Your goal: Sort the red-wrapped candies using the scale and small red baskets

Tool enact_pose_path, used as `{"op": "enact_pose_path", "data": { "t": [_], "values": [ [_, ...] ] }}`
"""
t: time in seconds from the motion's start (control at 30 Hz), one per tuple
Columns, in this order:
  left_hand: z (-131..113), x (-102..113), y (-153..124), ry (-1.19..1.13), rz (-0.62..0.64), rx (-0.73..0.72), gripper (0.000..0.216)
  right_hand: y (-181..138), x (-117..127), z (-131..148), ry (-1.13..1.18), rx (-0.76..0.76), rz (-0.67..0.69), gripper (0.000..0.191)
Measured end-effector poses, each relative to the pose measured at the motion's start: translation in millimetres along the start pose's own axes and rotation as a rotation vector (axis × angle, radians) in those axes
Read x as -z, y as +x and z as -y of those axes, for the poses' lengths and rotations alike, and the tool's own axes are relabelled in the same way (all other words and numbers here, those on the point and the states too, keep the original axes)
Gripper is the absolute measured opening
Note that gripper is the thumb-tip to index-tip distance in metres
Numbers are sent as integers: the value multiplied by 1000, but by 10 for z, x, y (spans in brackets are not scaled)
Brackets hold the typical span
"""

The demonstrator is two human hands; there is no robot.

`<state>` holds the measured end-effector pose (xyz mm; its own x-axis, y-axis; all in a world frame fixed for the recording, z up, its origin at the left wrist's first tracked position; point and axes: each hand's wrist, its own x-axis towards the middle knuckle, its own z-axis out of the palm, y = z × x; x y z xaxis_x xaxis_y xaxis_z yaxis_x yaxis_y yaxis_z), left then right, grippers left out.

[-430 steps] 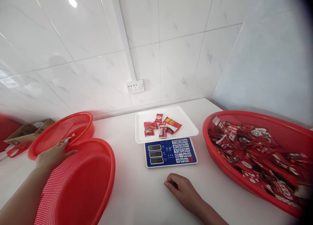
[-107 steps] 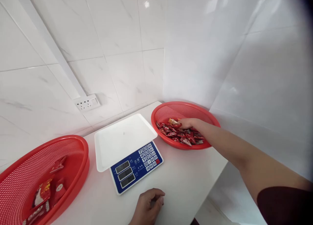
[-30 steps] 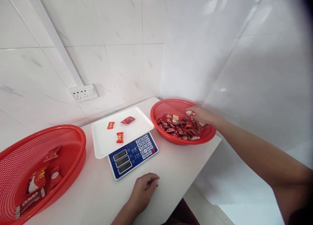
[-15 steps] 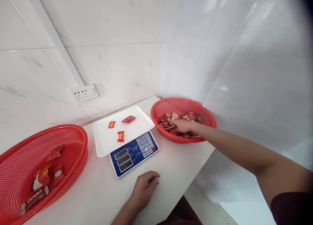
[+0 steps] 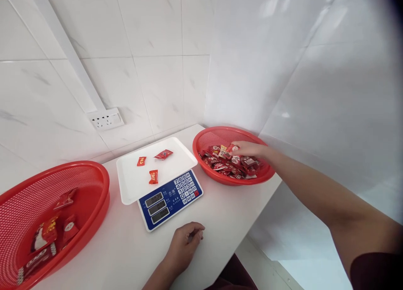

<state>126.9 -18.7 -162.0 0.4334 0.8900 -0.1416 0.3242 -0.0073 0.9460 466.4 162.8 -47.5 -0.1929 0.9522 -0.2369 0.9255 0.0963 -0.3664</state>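
Note:
My right hand (image 5: 250,149) reaches into the right red basket (image 5: 209,174), its fingers closed on a red-wrapped candy (image 5: 233,148) just above a heap of wrapped candies (image 5: 231,169). My left hand (image 5: 186,242) rests loosely curled on the table near its front edge, and nothing shows in it. In front of it stands a blue digital scale (image 5: 172,192) with a white tray (image 5: 135,185). On the tray lie two small red-orange candies, one nearer the front (image 5: 153,177), and a larger dark-red wrapped candy (image 5: 163,154).
At the left, a second red mesh basket (image 5: 102,197) holds several wrapped packets, including a white-and-red packet (image 5: 47,233) and a brown packet (image 5: 37,262). The white table (image 5: 126,248) meets tiled walls behind and at the right. A power socket (image 5: 106,118) is on the back wall.
My right hand has risen from the heap and moved slightly right and back, now with a red candy in its fingers. My left hand keeps its place. The view has shifted slightly.

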Motion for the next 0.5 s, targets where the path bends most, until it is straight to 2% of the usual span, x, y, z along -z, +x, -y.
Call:
{"op": "enact_pose_path", "data": {
  "t": [0.1,0.2,0.27,0.33,0.5],
  "values": [
    [-11,2,12,2,3,11,23,-53,-129,-83,-171,-112,141,52],
    [-21,5,21,10,7,10,24,-62,-367,-78,-223,-160,124,64],
    [-23,7,21,11,8,9,24,-43,-459,-49,-227,-167,110,58],
    [-23,7,15,9,9,5,24,-18,-443,-27,-201,-162,96,48],
    [-22,-4,4,15,0,-1,24,-14,-97,-47,-5,-116,-22,28]
  ]
}}
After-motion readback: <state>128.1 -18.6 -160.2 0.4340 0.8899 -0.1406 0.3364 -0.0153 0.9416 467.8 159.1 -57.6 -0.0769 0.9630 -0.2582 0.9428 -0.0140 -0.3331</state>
